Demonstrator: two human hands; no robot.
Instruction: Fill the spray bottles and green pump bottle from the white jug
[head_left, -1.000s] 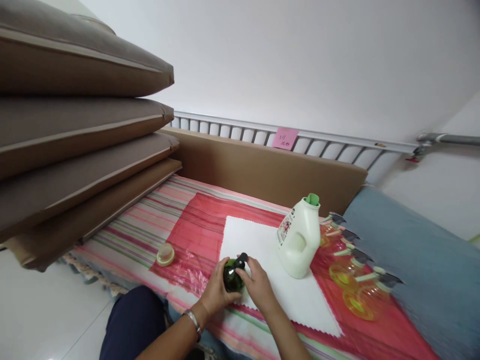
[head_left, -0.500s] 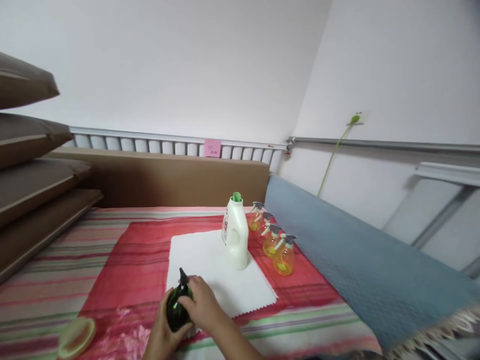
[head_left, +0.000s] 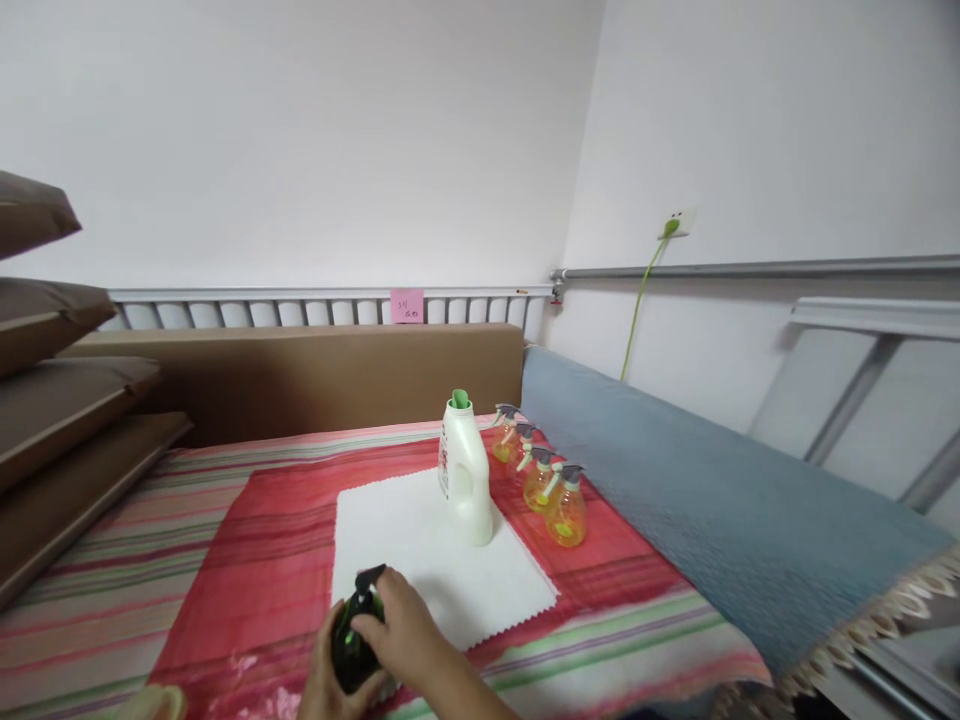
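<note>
A dark green pump bottle (head_left: pixel 351 645) with a black pump head (head_left: pixel 368 580) stands at the near edge of the white cloth. My left hand (head_left: pixel 326 670) is wrapped around its body from the left and below. On the right side, my right hand (head_left: pixel 401 625) has closed its fingers and thumb about the bottle's neck, just under the pump head. Past them, a large white detergent jug (head_left: pixel 472 490) stands upright on the white cloth (head_left: pixel 390 530), its mouth uncapped with a green spout (head_left: pixel 459 400) showing.
Several clear spray bottles (head_left: pixel 566 515) with yellow liquid line the right side of the red cloth (head_left: pixel 225 560). A pale round lid-like thing (head_left: pixel 161 703) is cut off at lower left. Stacked brown cushions (head_left: pixel 67 400) rise at left; a blue-covered backrest (head_left: pixel 675 480) runs along the right.
The view has shifted slightly. The pump head, earlier seen narrow and pointing upward, now shows broader and turned, with my right hand's fingers against it. Both hands still hold the bottle.
</note>
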